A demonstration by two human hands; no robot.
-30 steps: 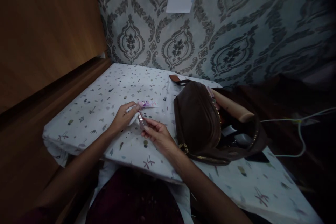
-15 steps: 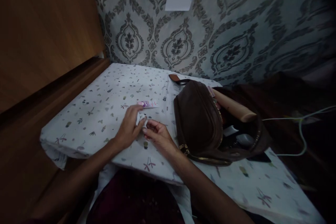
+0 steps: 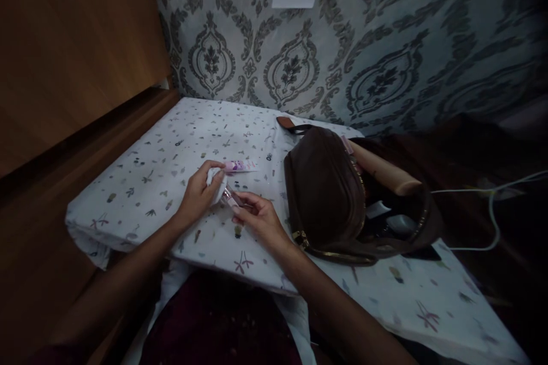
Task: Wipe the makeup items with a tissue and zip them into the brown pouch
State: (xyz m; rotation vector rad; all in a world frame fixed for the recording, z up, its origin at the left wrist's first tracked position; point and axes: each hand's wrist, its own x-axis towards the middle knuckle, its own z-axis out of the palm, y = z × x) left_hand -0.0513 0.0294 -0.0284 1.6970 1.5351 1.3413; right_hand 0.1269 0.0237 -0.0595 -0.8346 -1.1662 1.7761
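- Fingers (image 3: 204, 169) of the left hand (image 3: 197, 193), in the head view, grasp a crumpled white wipe (image 3: 216, 178), bunched between thumb and forefinger.
- The right hand (image 3: 262, 218) grips a small, shiny, pinkish tube (image 3: 232, 197) between thumb and fingers, its far end slanting up towards the wipe; whether the two touch is hard to tell.
- Both hands are above the near part of a table (image 3: 162, 168), which is covered with a white cloth printed with small plants and leaves.
- Just beyond the left fingertips, a pink, purple and white squeeze tube (image 3: 242, 166) lies flat on the table, pointing to the right.
- To the right of the hands, a dark brown bag (image 3: 319, 188) lies with its gold zip open, a strap reaching out behind it.
- From the bag's opening sticks a long beige bottle (image 3: 383, 168); deeper inside are a white piece (image 3: 377, 209) and a grey rounded object (image 3: 400, 224), both too dim to name.
- A flat black object (image 3: 424, 253) shows partly from under the bag's right side.
- Further right hangs a pale cable (image 3: 496, 231).
- Behind the table is a wall (image 3: 291, 68) with grey patterned paper; a wooden cabinet (image 3: 77, 40) is at the left.
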